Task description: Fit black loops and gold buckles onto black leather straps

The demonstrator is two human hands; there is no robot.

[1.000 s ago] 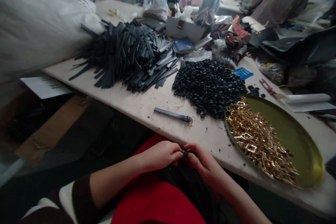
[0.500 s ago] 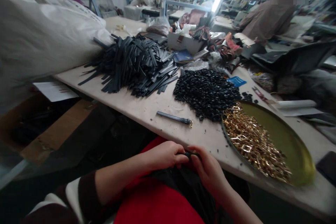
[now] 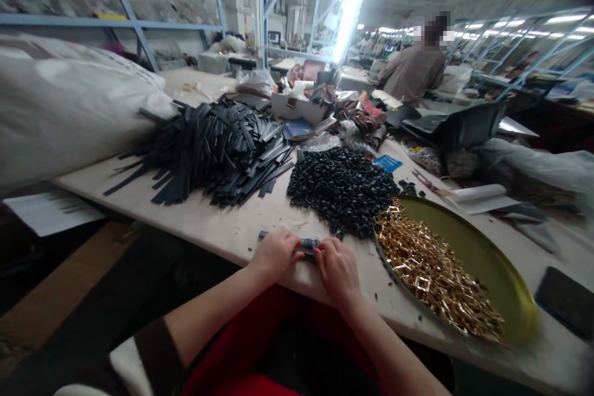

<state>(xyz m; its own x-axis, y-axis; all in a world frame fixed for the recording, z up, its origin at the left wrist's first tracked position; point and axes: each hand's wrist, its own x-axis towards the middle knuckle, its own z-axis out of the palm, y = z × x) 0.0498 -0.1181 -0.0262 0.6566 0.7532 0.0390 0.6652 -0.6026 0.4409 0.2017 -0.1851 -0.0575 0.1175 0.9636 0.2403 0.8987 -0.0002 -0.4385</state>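
Observation:
Near the front edge of the table, my left hand (image 3: 275,256) and my right hand (image 3: 340,271) are closed, close together, at a short black strap (image 3: 309,243). The strap's plain end shows left of my left hand, and a thicker looped part lies between the hands. My right fingers cover its right end, where a buckle cannot be made out. Something dark just below the strap, between my fingertips, may be a second strap; the hands hide most of it. Behind them lies a heap of small black loops (image 3: 341,189).
Loose black strips (image 3: 218,151) are piled at the left. A round tray (image 3: 499,272) with gold buckles (image 3: 431,269) stands right of my hands. Farther back are a white box (image 3: 297,108), scraps and a blue packet (image 3: 388,163). A large white sack (image 3: 74,111) borders the left side.
Both hands have risen from my lap to the strap that lay on the tabletop, bringing the dark piece they held. My view has tilted up and shifted right.

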